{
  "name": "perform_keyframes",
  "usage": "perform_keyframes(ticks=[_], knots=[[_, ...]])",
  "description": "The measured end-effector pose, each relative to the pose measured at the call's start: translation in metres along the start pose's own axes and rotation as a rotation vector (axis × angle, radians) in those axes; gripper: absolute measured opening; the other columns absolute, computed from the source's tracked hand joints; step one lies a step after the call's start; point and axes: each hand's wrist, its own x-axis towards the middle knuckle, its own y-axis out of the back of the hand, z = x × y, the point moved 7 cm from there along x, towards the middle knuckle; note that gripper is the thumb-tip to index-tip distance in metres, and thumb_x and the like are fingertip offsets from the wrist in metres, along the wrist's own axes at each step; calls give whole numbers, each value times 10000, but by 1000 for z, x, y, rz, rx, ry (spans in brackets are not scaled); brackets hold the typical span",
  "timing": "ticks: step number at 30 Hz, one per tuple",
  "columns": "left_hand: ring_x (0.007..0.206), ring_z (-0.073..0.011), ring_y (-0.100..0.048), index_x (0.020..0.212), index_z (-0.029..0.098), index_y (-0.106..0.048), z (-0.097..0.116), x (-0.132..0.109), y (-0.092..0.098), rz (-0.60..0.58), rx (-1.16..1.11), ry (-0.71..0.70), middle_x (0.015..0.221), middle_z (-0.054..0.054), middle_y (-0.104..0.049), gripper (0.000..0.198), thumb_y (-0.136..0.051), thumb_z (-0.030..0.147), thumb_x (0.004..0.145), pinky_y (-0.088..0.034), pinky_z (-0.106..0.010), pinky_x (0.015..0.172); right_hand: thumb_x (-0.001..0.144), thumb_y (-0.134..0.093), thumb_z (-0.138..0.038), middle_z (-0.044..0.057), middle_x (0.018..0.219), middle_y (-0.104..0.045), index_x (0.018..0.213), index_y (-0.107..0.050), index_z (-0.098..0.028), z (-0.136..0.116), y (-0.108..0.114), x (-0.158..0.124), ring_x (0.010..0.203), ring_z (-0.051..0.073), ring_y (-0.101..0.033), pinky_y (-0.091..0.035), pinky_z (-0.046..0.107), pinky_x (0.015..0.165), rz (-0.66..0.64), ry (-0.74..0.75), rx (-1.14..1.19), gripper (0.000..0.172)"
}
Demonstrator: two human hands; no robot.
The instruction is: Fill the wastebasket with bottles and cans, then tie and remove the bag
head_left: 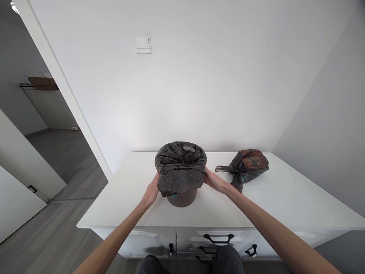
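A round brown bin [182, 198] stands on the white cabinet top in front of me. A thin black garbage bag [181, 179] lines it, its edge folded over the rim and hanging down the outside. My left hand [151, 191] is closed on the bag at the bin's left side, fingers partly hidden. On the right side my right hand [213, 180] grips the bag, with its fingertips tucked behind the plastic. To the right lies a knotted black garbage bag [249, 167], filled, with reddish packaging showing through.
The white cabinet top [273, 205] reaches back to the wall. Below are drawers with black handles [219, 239], and my knees are close to them. A light switch [143, 43] is on the wall. At the left, a doorway opens onto a grey floor [68, 163].
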Motion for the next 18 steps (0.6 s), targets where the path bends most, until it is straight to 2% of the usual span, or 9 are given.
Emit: perform_keyframes(ticks=[2, 4, 7, 9, 10, 12, 15, 18], knots=[[1365, -352, -578, 1324, 243, -609, -5, -12, -2, 0, 22, -25, 1442, -130, -649, 613, -296, 660, 1001, -461, -519, 1130, 985, -398, -776, 81, 1408, -667, 1376, -647, -311, 10, -2, -9, 1257, 269, -621, -425, 484, 1160, -2, -46, -15, 657], [1249, -333, -637, 1266, 233, -592, -2, -28, 4, 86, 19, -69, 1340, -136, -683, 573, -254, 628, 1027, -499, -504, 1067, 991, -341, -789, 80, 1451, -634, 1403, -618, -321, 12, -3, -24, 1273, 273, -614, -422, 507, 1165, 54, -17, -71, 682], [1188, -298, -633, 1211, 234, -557, 11, -52, 18, 234, -12, -189, 1281, -125, -668, 500, -245, 587, 1046, -508, -464, 1033, 1034, -374, -687, 78, 1481, -595, 1370, -595, -324, -5, 0, -57, 1327, 274, -573, -406, 511, 1187, 290, 233, -233, 542], [1146, -291, -624, 1150, 246, -556, 20, -63, 18, 222, 24, -300, 1211, -115, -669, 419, -321, 570, 1030, -517, -449, 999, 1047, -448, -581, 93, 1428, -611, 1318, -582, -314, -18, -5, -81, 1330, 281, -564, -417, 514, 1181, 429, 405, -387, 404], [1110, -291, -622, 1114, 252, -556, 23, -67, 15, 192, 64, -355, 1163, -109, -669, 366, -374, 554, 1015, -524, -445, 972, 1042, -490, -526, 102, 1389, -622, 1305, -572, -310, -22, -12, -91, 1316, 288, -568, -434, 520, 1166, 452, 470, -480, 351], [1035, -286, -614, 1020, 262, -553, 26, -72, 8, 140, 166, -463, 1065, -98, -655, 243, -473, 489, 983, -532, -431, 905, 1013, -561, -414, 118, 1331, -629, 1302, -561, -301, -23, -32, -104, 1277, 302, -582, -484, 526, 1111, 383, 574, -685, 310], [962, -274, -597, 906, 258, -562, 21, -75, -7, 86, 344, -624, 992, -90, -633, 119, -531, 358, 964, -517, -419, 850, 943, -630, -282, 113, 1265, -637, 1215, -619, -297, -8, -61, -110, 1184, 308, -609, -554, 515, 995, 138, 677, -986, 273], [920, -277, -593, 883, 251, -607, 3, -72, -18, -31, 558, -719, 963, -92, -640, 122, -518, 283, 960, -503, -434, 826, 906, -688, -256, 84, 1131, -679, 1020, -675, -285, 11, -68, -109, 1098, 307, -632, -570, 520, 932, -27, 712, -1223, 119]])
